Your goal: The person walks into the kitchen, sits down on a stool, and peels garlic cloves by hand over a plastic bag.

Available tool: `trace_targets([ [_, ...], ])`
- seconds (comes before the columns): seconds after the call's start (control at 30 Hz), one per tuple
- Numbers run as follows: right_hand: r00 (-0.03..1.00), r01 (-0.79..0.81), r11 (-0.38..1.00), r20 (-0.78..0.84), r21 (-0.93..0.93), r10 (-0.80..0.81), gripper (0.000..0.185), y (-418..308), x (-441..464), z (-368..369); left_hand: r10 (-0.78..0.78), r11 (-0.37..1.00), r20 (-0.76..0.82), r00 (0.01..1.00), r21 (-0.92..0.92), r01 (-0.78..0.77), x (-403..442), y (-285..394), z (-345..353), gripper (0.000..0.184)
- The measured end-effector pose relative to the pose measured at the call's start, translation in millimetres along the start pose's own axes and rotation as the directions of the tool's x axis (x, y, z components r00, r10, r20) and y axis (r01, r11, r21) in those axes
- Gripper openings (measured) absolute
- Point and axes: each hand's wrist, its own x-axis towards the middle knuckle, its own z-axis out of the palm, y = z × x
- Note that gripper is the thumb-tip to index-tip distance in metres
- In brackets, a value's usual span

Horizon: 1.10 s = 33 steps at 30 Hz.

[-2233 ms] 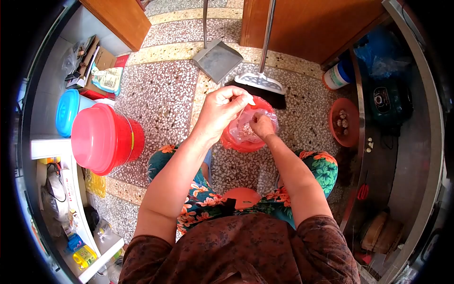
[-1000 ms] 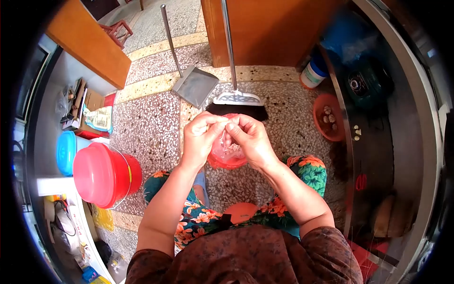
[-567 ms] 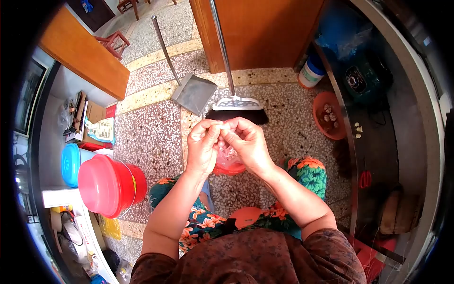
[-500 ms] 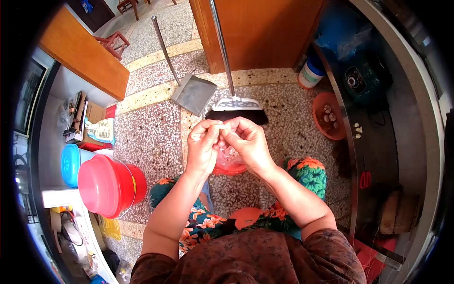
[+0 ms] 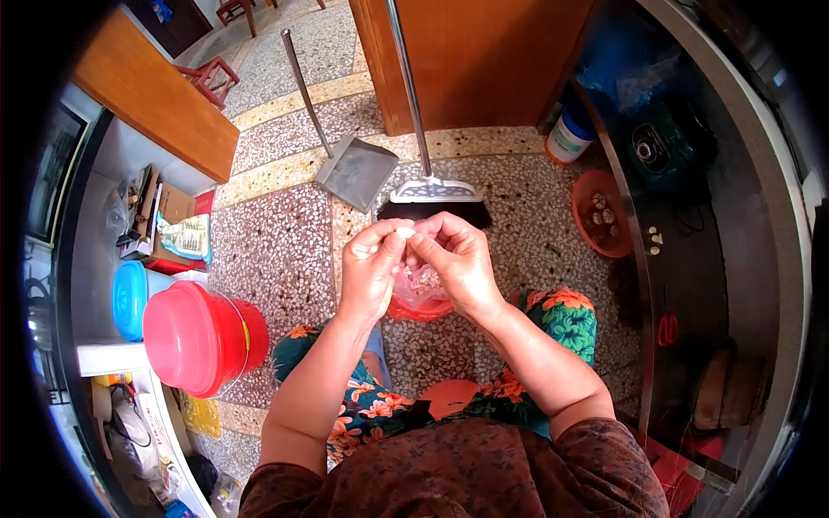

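A small pale garlic clove (image 5: 405, 232) shows between the fingertips of both hands, in front of my chest. My left hand (image 5: 373, 263) pinches it with thumb and forefinger. From the other side, my right hand (image 5: 456, 263) brings its bent thumb and fingers up against the clove. Directly below the hands, a red basin (image 5: 420, 308) lined with a clear plastic bag stands on the floor, partly hidden by them. Several peeled cloves (image 5: 655, 236) lie on the dark shelf at the right. Whole garlic bulbs (image 5: 602, 214) rest in an orange bowl (image 5: 590, 237) beside that shelf.
A broom (image 5: 436, 192) and a grey dustpan (image 5: 358, 173) stand ahead on the speckled floor. At the left are a red lidded bucket (image 5: 194, 337) and a blue-lidded one (image 5: 129, 300). Red scissors (image 5: 667, 329) lie on the right shelf, near a white tub (image 5: 568, 134).
The clove now shows more plainly between my fingertips, and my right thumb has drawn back slightly from my left. Both hands stay in nearly the same place.
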Motion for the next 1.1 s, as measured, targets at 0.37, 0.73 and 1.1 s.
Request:
trace_targets([
  [0.37,0.999,-0.023,0.993,-0.027,-0.119,0.02,0.015,2,0,-3,0.042,0.991,0.022,0.999,0.125,-0.045,1,5,-5,0.017],
  [0.73,0.996,-0.085,0.983,-0.011,-0.166,0.084,0.014,1,1,-5,0.19,0.859,0.098,0.977,0.465,-0.214,1,11,-2,0.016],
  [1.1,0.992,-0.125,0.992,-0.015,-0.002,0.125,0.016,-1,2,-3,0.164,0.89,0.066,0.984,0.42,-0.176,3,7,-7,0.018],
])
